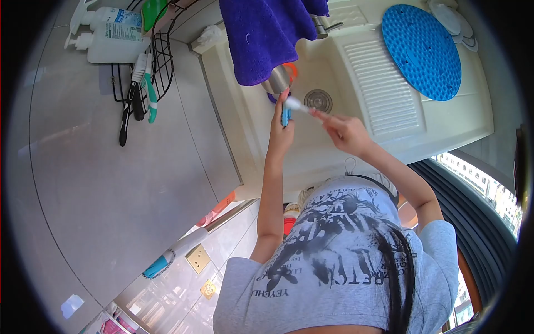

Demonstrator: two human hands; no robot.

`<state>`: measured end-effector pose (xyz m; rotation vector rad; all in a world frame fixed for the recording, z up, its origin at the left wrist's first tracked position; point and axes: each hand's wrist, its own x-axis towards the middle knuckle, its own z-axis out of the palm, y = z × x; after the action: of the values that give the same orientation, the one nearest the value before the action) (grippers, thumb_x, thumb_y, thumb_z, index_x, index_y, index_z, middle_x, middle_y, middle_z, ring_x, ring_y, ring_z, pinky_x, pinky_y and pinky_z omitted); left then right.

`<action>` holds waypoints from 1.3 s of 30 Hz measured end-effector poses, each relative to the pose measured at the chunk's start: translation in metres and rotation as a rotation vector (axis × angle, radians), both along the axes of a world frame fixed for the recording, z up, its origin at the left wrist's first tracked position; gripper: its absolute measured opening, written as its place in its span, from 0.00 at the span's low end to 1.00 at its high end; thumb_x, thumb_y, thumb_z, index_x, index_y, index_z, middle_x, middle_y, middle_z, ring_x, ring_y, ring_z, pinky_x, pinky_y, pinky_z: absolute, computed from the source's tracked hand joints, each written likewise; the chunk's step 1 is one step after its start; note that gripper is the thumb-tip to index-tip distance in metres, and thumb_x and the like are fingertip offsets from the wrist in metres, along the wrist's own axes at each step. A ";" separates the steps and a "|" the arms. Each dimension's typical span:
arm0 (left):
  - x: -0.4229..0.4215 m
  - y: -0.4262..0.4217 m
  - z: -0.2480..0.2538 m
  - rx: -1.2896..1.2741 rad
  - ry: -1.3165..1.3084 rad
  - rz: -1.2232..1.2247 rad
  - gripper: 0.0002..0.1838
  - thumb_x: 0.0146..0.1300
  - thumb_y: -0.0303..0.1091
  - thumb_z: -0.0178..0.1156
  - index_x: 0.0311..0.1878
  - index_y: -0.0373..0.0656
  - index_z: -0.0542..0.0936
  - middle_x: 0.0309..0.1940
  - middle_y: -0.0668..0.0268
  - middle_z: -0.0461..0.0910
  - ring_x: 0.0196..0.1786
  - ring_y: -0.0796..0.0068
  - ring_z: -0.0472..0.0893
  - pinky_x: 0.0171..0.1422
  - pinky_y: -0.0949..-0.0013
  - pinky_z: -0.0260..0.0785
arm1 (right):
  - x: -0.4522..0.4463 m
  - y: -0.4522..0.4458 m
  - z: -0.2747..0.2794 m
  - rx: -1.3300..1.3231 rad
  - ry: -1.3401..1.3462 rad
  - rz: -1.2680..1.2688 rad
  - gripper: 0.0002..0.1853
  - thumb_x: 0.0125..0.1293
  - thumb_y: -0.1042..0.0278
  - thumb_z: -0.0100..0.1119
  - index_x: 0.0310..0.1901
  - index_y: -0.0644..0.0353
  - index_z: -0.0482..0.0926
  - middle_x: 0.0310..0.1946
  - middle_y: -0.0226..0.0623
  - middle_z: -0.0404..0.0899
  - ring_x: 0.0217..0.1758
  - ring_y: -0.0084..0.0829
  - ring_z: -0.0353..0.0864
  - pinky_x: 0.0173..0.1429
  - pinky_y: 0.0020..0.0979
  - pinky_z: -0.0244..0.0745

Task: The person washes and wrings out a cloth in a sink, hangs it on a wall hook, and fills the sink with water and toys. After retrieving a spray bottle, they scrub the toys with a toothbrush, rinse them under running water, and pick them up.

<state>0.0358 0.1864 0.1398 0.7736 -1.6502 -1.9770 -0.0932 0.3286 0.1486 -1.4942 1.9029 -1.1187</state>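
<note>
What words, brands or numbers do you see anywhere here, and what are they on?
"RETC": large dark letters on the grey T-shirt; neighbouring letters unclear.
"YEYE": small letters on the same shirt; the rest of that word is unclear.
Too small or blurred to read: the shirt's other lines, the green print on the front pump bottle, and the blue label on the bottle behind it.

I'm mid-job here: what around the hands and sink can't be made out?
All in the head view:
- White item held in the right hand: blurred, exact shape unclear.
- Blue item in the left hand: partly covered by that hand.
- Metal object: upper part hidden by the purple towel.
- Purple towel: cut off by the top edge.
- Bottle label: print too small to read.
</note>
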 end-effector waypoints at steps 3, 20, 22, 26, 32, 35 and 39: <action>0.003 0.003 0.002 0.171 0.071 0.047 0.36 0.48 0.12 0.38 0.66 0.43 0.58 0.67 0.62 0.57 0.72 0.65 0.52 0.73 0.63 0.45 | 0.001 0.000 -0.004 -0.014 -0.050 0.005 0.28 0.59 0.77 0.52 0.62 0.44 0.67 0.24 0.40 0.76 0.23 0.39 0.75 0.27 0.36 0.69; 0.008 0.004 0.033 0.832 0.653 -0.046 0.32 0.53 0.51 0.53 0.60 0.45 0.66 0.69 0.60 0.52 0.72 0.60 0.48 0.70 0.47 0.47 | 0.018 -0.007 -0.211 0.652 0.021 0.546 0.26 0.63 0.68 0.46 0.64 0.41 0.63 0.39 0.39 0.79 0.41 0.43 0.79 0.46 0.40 0.72; 0.010 0.001 0.028 0.832 0.642 0.020 0.31 0.57 0.53 0.52 0.60 0.45 0.67 0.65 0.59 0.57 0.69 0.60 0.54 0.68 0.50 0.51 | 0.008 -0.003 -0.132 0.582 0.028 0.446 0.24 0.63 0.69 0.46 0.63 0.43 0.66 0.36 0.41 0.78 0.39 0.43 0.78 0.45 0.39 0.72; 0.021 -0.009 -0.001 0.926 0.729 0.068 0.30 0.61 0.55 0.50 0.58 0.42 0.68 0.49 0.61 0.68 0.54 0.62 0.67 0.63 0.57 0.58 | -0.013 0.027 -0.062 0.216 -0.199 0.301 0.25 0.61 0.74 0.48 0.61 0.43 0.68 0.30 0.44 0.75 0.31 0.42 0.76 0.37 0.38 0.70; -0.006 0.001 -0.009 1.042 0.677 0.182 0.23 0.63 0.53 0.49 0.49 0.43 0.73 0.30 0.64 0.70 0.41 0.65 0.71 0.64 0.56 0.59 | -0.003 0.023 -0.005 0.001 -0.044 0.213 0.27 0.58 0.75 0.53 0.60 0.41 0.70 0.21 0.37 0.69 0.20 0.38 0.71 0.25 0.36 0.66; -0.006 0.000 -0.009 1.151 0.703 0.157 0.21 0.62 0.51 0.49 0.45 0.42 0.74 0.30 0.62 0.71 0.45 0.63 0.71 0.68 0.54 0.55 | 0.001 0.014 -0.010 -0.007 0.008 0.251 0.27 0.57 0.75 0.53 0.60 0.41 0.70 0.20 0.35 0.68 0.19 0.37 0.70 0.24 0.36 0.66; 0.013 -0.004 -0.009 1.136 0.705 0.115 0.18 0.61 0.47 0.52 0.45 0.42 0.73 0.42 0.57 0.74 0.58 0.58 0.67 0.70 0.51 0.52 | -0.008 0.029 -0.008 0.047 -0.001 0.255 0.27 0.57 0.75 0.53 0.59 0.43 0.71 0.20 0.36 0.68 0.19 0.38 0.70 0.24 0.37 0.65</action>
<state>0.0492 0.1820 0.1306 0.3674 -0.0083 -2.5860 -0.1008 0.3577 0.1404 -1.6537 1.6687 -0.9519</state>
